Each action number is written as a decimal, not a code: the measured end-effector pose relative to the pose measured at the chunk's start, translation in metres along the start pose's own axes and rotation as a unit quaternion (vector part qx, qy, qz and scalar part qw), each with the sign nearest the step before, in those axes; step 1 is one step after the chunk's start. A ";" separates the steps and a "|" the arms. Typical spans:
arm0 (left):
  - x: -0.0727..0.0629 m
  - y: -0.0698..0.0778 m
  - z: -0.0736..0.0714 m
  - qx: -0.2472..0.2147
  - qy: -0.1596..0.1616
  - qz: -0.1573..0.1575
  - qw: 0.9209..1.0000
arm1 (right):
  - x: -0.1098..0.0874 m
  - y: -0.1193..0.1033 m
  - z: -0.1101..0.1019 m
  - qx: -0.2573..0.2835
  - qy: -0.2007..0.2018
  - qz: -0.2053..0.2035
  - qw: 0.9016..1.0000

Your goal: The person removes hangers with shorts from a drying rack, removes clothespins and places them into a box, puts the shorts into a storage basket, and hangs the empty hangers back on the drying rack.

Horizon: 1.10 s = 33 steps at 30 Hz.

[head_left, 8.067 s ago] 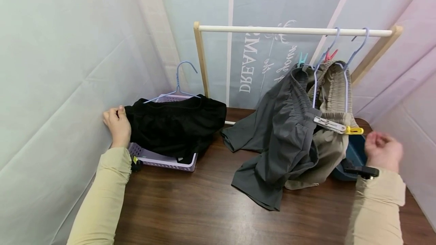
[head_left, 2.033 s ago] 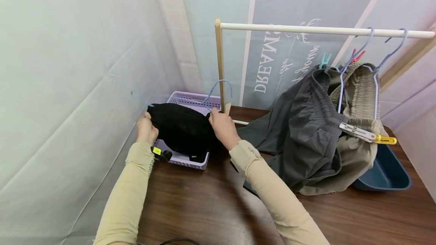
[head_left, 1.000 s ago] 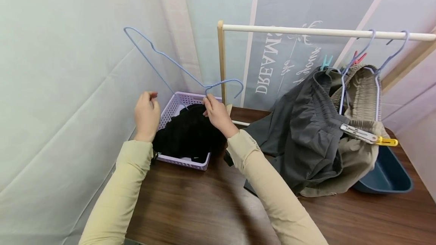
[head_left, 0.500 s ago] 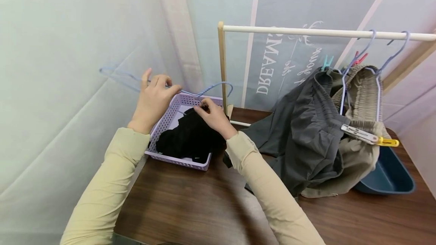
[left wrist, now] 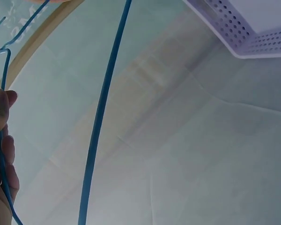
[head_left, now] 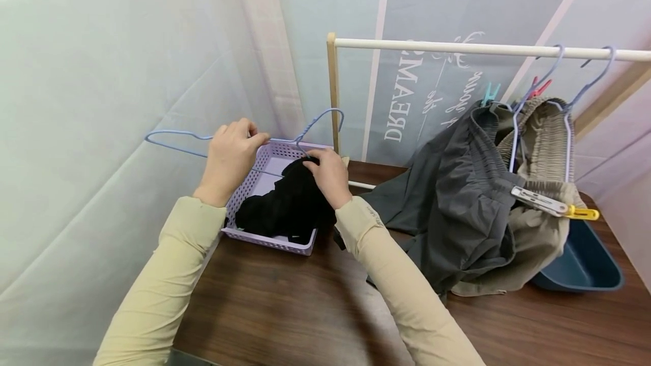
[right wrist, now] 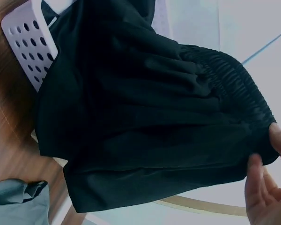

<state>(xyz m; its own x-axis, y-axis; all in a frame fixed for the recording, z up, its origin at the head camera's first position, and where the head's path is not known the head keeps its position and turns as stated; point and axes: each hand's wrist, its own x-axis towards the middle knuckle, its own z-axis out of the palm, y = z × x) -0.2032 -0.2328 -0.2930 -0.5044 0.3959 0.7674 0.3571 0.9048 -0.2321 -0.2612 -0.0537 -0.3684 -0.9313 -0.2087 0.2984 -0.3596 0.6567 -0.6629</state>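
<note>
My left hand point(head_left: 231, 154) grips a blue wire hanger point(head_left: 178, 132) by its shoulder, close to the neck. The hanger lies tilted to the left, its hook on the right side, and its long lower wire point(left wrist: 99, 112) crosses the left wrist view. My right hand point(head_left: 330, 177) pinches the gathered elastic waistband of black shorts point(right wrist: 145, 112) between thumb and fingers. Part of the shorts is bunched in a lilac perforated basket point(head_left: 269, 242). In the head view the lower wire runs to the shorts at the waistband.
Right of the basket stands a rack with a white rail point(head_left: 432, 47). Grey shorts point(head_left: 452, 202) and khaki shorts point(head_left: 539, 236) hang there on blue hangers, with teal and red pegs and a white-yellow clip point(head_left: 539, 201). Behind them is a dark blue bin point(head_left: 585, 264). A fabric wall rises at left.
My left hand has gone from the black shorts to the hanger. The hanger has swung up, then down to the left. My right hand came over from the far right to the shorts.
</note>
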 end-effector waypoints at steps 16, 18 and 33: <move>0.002 -0.006 -0.006 0.005 0.045 -0.079 0.996 | 0.001 0.014 0.011 0.123 0.038 0.066 0.989; 0.001 -0.008 -0.008 0.005 0.049 -0.089 0.995 | 0.000 0.014 0.013 0.156 0.040 0.079 0.984; -0.004 -0.024 -0.023 0.049 0.029 -0.122 0.991 | -0.013 0.008 0.038 0.361 0.008 0.192 0.912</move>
<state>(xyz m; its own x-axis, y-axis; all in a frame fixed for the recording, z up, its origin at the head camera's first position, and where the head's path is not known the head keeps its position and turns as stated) -0.1910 -0.2598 -0.2767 -0.5196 0.1565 0.8400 0.1509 0.9844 -0.0900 -0.2546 -0.0734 -0.4036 -0.9977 -0.0496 -0.0460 0.0446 0.0291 -0.9986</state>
